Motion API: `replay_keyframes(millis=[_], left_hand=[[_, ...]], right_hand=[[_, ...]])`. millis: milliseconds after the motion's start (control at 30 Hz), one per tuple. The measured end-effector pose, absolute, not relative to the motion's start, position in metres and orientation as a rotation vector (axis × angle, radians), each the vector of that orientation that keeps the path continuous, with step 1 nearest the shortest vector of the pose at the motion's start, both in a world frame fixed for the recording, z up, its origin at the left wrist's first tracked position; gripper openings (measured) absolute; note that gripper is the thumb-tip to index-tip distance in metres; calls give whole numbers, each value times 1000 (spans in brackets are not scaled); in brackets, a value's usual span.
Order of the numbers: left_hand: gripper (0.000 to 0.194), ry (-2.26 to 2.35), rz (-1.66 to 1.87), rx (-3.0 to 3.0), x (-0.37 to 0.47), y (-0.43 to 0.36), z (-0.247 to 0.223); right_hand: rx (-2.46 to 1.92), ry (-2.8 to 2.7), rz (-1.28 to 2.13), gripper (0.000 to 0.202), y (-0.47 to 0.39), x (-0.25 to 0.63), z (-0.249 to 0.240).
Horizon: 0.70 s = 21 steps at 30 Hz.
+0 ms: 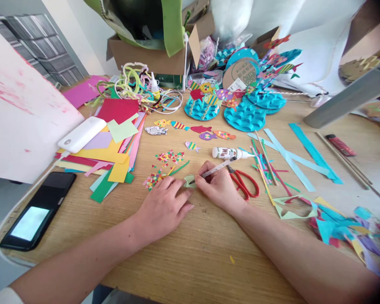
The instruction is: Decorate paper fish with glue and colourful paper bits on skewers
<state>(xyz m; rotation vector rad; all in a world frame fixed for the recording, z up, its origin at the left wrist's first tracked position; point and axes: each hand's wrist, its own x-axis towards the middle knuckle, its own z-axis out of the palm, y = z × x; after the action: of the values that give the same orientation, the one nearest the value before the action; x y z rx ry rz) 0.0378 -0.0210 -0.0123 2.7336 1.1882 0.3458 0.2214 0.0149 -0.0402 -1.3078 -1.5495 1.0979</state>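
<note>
A small pale green paper fish point(189, 181) lies on the table between my hands. Wrapped round a slim whitish pen point(218, 167), my right hand point(222, 188) rests at the fish's right side, with the pen's tip hidden by the fingers. My left hand point(162, 203) lies palm down, its fingers loosely apart and the fingertips at the fish's left edge; whether they press on it I cannot tell. Tiny paper confetti point(169, 158) is spread just beyond the left hand. Red-handled scissors point(245, 183) and a white glue bottle point(229, 153) lie by my right hand.
Several decorated paper fish point(201, 129) lie further back, before blue egg-carton discs point(244, 118). Stacked coloured paper point(114, 147), a power bank point(82, 134) and a phone point(39, 211) are at left. Paper strips point(289, 158) and scraps point(345, 228) cover the right side.
</note>
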Motion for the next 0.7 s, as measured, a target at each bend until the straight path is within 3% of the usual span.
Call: replay_keyframes(millis=[700], left_hand=[[29,1189,348,2731,37,-22,-14]], right_hand=[[-1289,-1542,1115,12,15,222,-42]])
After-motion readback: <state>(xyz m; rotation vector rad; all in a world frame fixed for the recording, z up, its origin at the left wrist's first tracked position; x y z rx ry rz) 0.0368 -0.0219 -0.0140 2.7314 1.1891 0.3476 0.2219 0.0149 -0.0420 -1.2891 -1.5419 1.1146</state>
